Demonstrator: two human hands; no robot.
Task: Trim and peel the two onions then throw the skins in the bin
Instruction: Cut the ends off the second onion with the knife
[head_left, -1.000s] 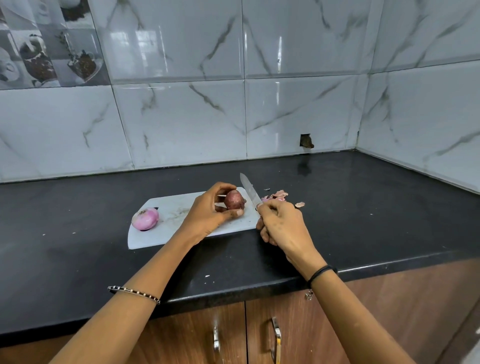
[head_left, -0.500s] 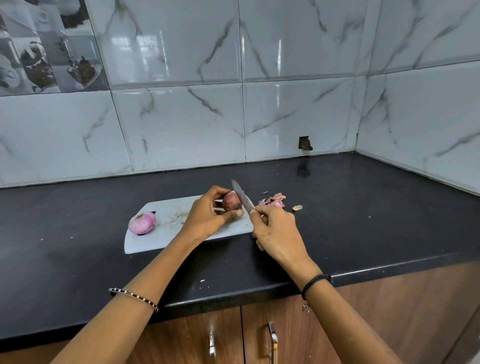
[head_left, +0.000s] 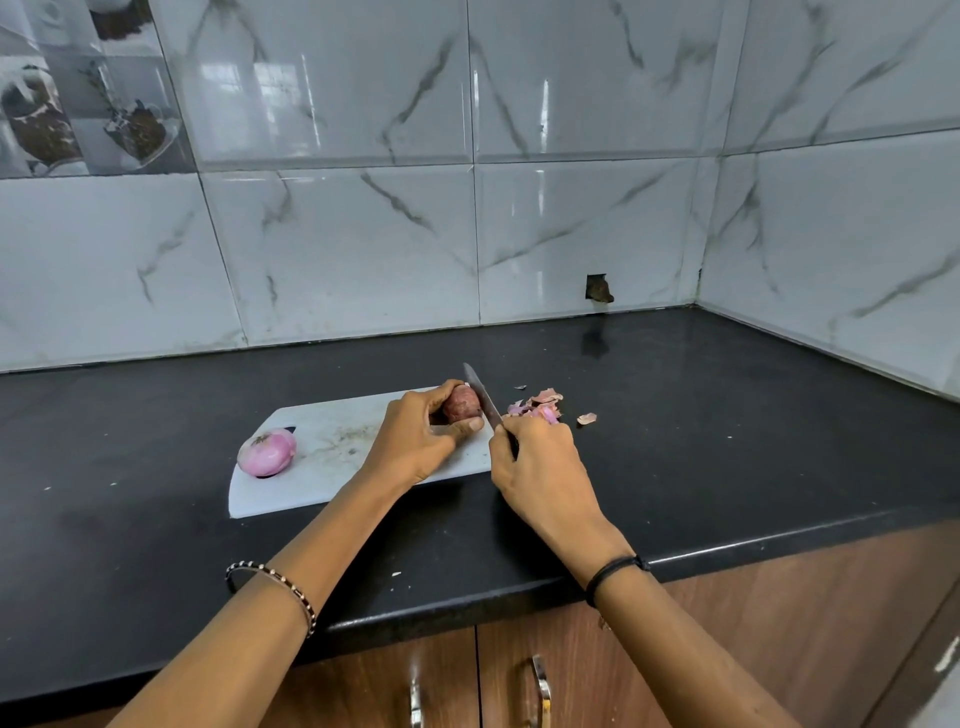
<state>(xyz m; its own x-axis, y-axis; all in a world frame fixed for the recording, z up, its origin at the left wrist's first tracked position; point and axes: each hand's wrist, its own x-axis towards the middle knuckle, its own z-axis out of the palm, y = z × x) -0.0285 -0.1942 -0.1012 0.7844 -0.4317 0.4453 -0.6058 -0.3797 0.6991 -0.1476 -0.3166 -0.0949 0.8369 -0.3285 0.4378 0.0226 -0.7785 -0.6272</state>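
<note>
A left hand (head_left: 415, 441) grips the small, firm, likely slippery unpeeled onion (head_left: 462, 405) round its middle while the right hand (head_left: 540, 467), closed on the knife (head_left: 482, 397), trims its end.

Figure: a domestic kitchen is shown. A black stone worktop (head_left: 727, 441) is backed by marble-patterned wall tiles (head_left: 337, 249), one picture tile (head_left: 78, 104) being printed with food motifs. Wood-grain cabinet doors (head_left: 727, 649) with metal handles (head_left: 540, 691) are fitted below. A white chopping board (head_left: 322, 467) bearing a peeled onion (head_left: 266, 452) is laid on the worktop.
</note>
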